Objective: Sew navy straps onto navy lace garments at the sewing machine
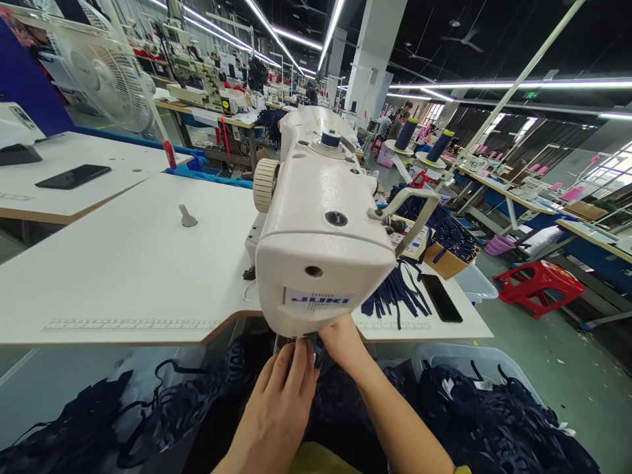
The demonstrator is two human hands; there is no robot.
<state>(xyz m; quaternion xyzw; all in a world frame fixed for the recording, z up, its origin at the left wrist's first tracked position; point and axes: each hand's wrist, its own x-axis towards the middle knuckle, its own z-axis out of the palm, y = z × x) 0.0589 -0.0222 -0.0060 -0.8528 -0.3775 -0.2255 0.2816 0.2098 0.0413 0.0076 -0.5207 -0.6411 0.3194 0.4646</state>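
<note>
A white sewing machine (320,217) stands on the white table (128,263), its head toward me. Just under that head, both hands work dark navy fabric (316,355). My left hand (284,395) lies on the fabric with its fingers pressed together at the needle area. My right hand (343,342) reaches under the machine head from the right; its fingertips are hidden there, touching the same fabric. The needle and the seam are out of sight behind the head.
Navy fabric pieces fill bins at the lower left (99,415) and lower right (494,421). Navy strips (395,293) and a black phone (441,297) lie right of the machine. A second phone (73,176) and a fan (106,69) are at left. A red stool (540,283) stands on the floor.
</note>
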